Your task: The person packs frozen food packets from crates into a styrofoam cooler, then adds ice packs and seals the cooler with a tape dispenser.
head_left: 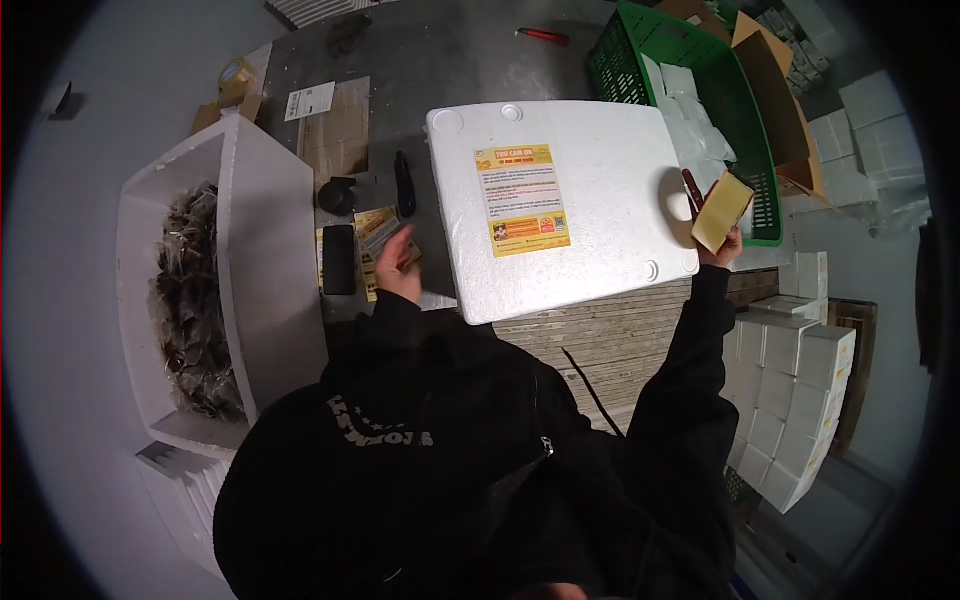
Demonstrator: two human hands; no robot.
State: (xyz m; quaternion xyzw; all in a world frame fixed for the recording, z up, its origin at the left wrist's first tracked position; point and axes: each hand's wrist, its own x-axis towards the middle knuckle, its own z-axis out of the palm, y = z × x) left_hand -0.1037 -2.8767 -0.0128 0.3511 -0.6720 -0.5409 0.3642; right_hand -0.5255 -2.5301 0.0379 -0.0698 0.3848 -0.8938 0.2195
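Note:
A white foam lid or box (pixel 600 200) lies before me, with a printed yellow and orange sheet (pixel 522 200) flat on its top. At its right edge my right hand (pixel 728 245) grips a pale yellow block-like item (pixel 722 211); a dark red object (pixel 691 188) shows beside it, and I cannot make out whether the hand holds that too. My left hand (pixel 398 268) is left of the foam, fingers apart and nothing in them. Near it lie yellow printed cards (pixel 377 228), a black phone (pixel 338 260) and a black-handled tool (pixel 404 184).
On the left stands an open foam box (pixel 270 210) with bagged dark items (pixel 198 310). A green crate (pixel 755 150) with white packs is at the back right, beside an open carton (pixel 775 100). White boxes (pixel 790 390) are stacked right. A red cutter (pixel 543 37) lies behind.

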